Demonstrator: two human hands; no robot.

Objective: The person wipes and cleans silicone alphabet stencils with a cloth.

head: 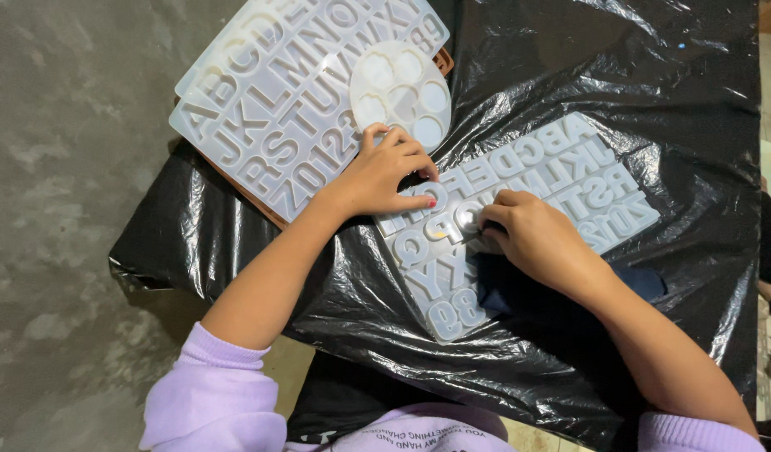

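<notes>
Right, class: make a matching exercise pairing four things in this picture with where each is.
1 left hand
2 right hand
3 round mould
4 black plastic sheet

a covering the table
b atop the stacked letter moulds
c pressing the middle of the near letter mould
d on that mould's upper edge

Pairs: 1-d, 2-c, 3-b, 4-a

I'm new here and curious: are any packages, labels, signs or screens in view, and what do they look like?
No packages, signs or screens.
Nearest to lettering: translucent white letter moulds, one flat sheet under both hands, a stack at the table's top left.
Small white print on the lilac top, bottom edge.
</notes>
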